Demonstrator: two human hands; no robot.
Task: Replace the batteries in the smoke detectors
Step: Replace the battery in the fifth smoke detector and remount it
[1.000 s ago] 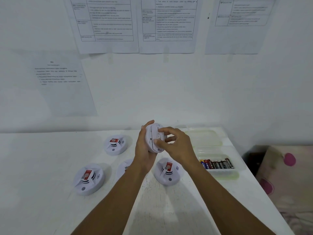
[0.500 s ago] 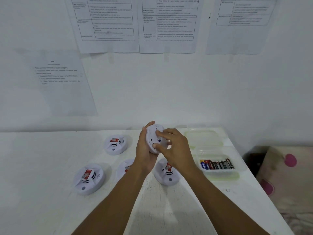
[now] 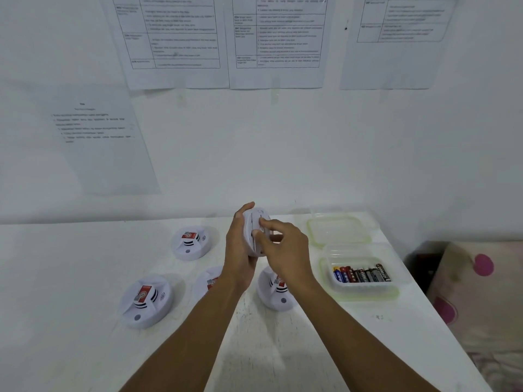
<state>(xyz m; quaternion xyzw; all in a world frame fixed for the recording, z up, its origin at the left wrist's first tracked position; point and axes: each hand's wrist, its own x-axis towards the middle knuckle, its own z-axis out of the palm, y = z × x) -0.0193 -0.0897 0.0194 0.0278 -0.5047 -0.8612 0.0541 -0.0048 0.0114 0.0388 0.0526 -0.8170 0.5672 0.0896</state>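
Note:
My left hand [image 3: 240, 250] grips a white round smoke detector [image 3: 254, 222] on edge above the table, its back facing right. My right hand [image 3: 285, 250] has its curled fingertips on that back face, thumb and forefinger pinching at it. Several other white detectors lie on the table with red labels up: one at the back left [image 3: 191, 241], one at the front left [image 3: 145, 299], one partly hidden behind my left forearm [image 3: 208, 281] and one under my right wrist [image 3: 276, 292]. A clear tub [image 3: 365, 290] to the right holds several batteries [image 3: 362, 274].
An empty clear lid or tub [image 3: 336, 227] lies behind the battery tub. The white table [image 3: 56, 278] stands against a wall with printed sheets [image 3: 175, 38]. A pink-spotted cushion [image 3: 481, 292] lies beyond the table's right edge.
My right hand has shifted its fingers on the detector's back, drawing in closer to it. The left hand holds the detector in about the same place.

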